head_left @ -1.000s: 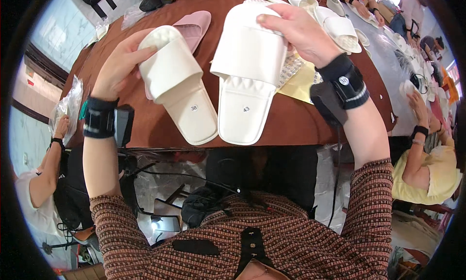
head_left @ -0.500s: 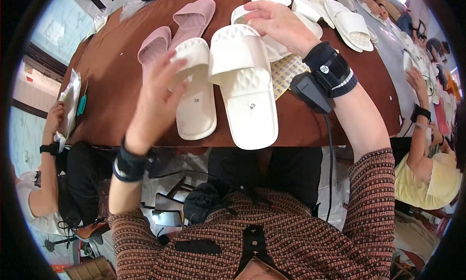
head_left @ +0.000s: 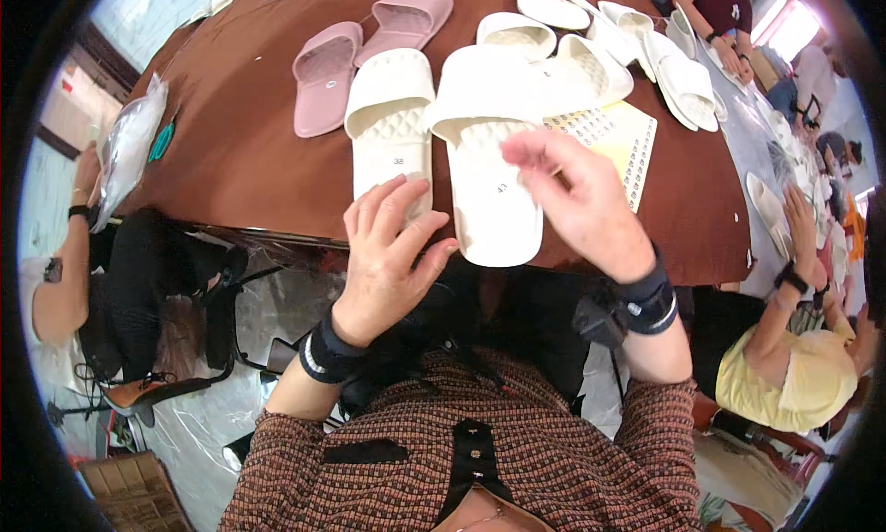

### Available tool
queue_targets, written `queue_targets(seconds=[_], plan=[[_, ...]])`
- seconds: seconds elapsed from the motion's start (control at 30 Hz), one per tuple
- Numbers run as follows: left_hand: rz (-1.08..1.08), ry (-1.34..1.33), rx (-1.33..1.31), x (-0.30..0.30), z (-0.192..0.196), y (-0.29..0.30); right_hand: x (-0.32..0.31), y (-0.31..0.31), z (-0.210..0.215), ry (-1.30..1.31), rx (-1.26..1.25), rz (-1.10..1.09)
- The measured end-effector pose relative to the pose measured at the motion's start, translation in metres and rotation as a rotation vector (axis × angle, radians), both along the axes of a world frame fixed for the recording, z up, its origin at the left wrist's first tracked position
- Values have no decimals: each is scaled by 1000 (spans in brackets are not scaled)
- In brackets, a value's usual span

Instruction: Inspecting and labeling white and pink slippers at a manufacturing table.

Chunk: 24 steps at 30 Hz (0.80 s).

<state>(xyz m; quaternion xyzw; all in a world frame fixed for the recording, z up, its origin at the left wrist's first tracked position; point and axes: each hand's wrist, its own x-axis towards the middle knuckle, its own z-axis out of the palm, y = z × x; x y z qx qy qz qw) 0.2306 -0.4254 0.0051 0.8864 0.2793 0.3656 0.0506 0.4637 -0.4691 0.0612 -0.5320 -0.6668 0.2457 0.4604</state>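
Note:
Two white slide slippers lie side by side near the table's front edge, heels toward me. Over the heel of the smaller slipper [head_left: 392,117] is my left hand [head_left: 392,255], open, fingers spread; I cannot tell if they touch it. My right hand [head_left: 591,204] is at the right side of the larger slipper [head_left: 489,89], slightly blurred, its fingers loosely curved and apart, holding nothing. Each insole bears a small printed size mark. Beyond my right hand lie yellow-backed sticker sheets [head_left: 637,135], partly covered by the slippers and the hand.
Two pink slippers [head_left: 328,80] lie at the back left of the brown-covered table [head_left: 221,135]. More white slippers [head_left: 683,80] are piled at the back right. A clear plastic bag [head_left: 134,149] and teal scissors [head_left: 162,141] are at the left edge. Other people sit on both sides.
Both hands have drawn back toward me: the left down to the small slipper's heel, the right from the far slippers to the large one's side. The view has shifted somewhat.

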Motion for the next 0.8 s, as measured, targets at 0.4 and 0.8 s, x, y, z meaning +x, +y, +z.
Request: queue_targets(seconds=[0.4,0.8], plan=[[69,-162,-13,5,-1,1,-13,-5,-44,-224,264,-51],[3,-102,-396,-10,34,80,-15,-7,-43,-227,289,-76]])
